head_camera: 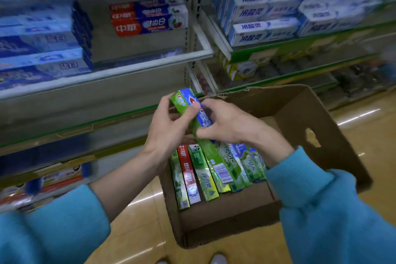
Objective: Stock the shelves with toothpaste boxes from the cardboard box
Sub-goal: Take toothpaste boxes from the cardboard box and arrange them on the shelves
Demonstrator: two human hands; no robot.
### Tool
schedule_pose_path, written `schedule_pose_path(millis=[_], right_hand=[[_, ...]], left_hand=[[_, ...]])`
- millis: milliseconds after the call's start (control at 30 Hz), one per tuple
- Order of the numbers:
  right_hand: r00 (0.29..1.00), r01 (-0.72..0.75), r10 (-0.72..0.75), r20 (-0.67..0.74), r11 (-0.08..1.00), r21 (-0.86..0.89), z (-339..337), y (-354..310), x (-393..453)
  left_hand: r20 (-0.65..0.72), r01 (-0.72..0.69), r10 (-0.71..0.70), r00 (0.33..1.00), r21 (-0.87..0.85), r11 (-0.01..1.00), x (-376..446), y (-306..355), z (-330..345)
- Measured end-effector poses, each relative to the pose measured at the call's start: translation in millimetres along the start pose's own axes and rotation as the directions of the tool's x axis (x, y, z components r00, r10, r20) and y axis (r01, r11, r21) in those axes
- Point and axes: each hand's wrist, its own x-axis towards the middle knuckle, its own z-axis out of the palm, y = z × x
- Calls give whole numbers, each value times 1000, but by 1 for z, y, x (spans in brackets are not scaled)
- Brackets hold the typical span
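Here, both hands are gripping one green-and-blue toothpaste box [194,111] over the cardboard box [300,113], the left hand [169,126] curling round it from nine o'clock and the right hand [227,124] pinching it from three o'clock. More toothpaste boxes [199,176] are lying flat inside at six o'clock, and the shelves [107,75] are standing at eleven o'clock.

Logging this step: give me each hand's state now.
Left hand: holding the green box.
Right hand: holding the same box.
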Motion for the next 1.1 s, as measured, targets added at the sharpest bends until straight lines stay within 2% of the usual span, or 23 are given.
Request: schedule_pose_path(millis=[100,200,300,367,433,500,567,767,1000,1100], right_hand=[[995,59,-58,-80,998,10,-15,-1,-7],[989,85,-47,-143,960,267,-31,21,-15],[985,55,5,-175,940,336,-48,52,-27],[989,-24,83,-121,906,423,-56,68,-40],[994,-88,106,0,817,571,-61,78,-51],[995,-96,46,90,712,696,-65,81,-59],[997,-53,-14,82,643,764,-67,85,-61],[999,40,-36,-23,653,756,-57,93,-51],[999,43,-45,-17,701,712,-49,85,-38],[999,47,-35,-31,683,729,-47,81,-31]], left_hand=[[-30,-72,70,997,-86,994,-5,17,9],[-52,-95,87,995,-203,974,-1,24,10],[-83,-133,112,990,-321,938,4,30,12],[-102,-138,105,989,-422,896,7,35,17],[-112,-132,88,990,-491,861,8,37,24],[-113,-112,60,992,-539,835,9,34,30],[-132,-102,33,991,-564,819,8,32,34],[-231,-146,32,972,-495,856,4,25,29],[-358,-244,108,928,-361,900,3,6,8],[-426,-291,151,892,-284,914,0,7,3]])
